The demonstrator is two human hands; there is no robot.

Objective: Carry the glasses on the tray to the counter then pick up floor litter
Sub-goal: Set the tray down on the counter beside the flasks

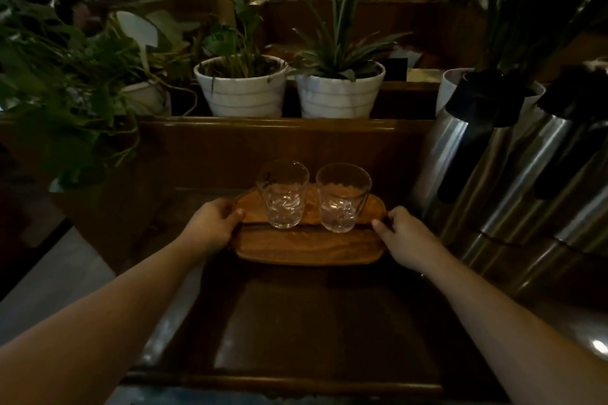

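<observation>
Head view: left hand [214, 223] and right hand [406, 233] each clamp one end of wooden tray [306, 248] on dark counter [329, 322]; two empty glasses [283, 194] upright side by side on it.

An oval wooden tray [306, 248] sits on the dark wooden counter [322, 332], two clear faceted glasses on its far half: the left glass [283, 195] and the right glass [342, 198], just apart. The left hand [215, 223] grips the tray's left rim; the right hand [406, 235] touches its right rim. Beyond the tray stand two white ribbed plant pots [241, 87]; right of it, steel flasks [513, 168].
</observation>
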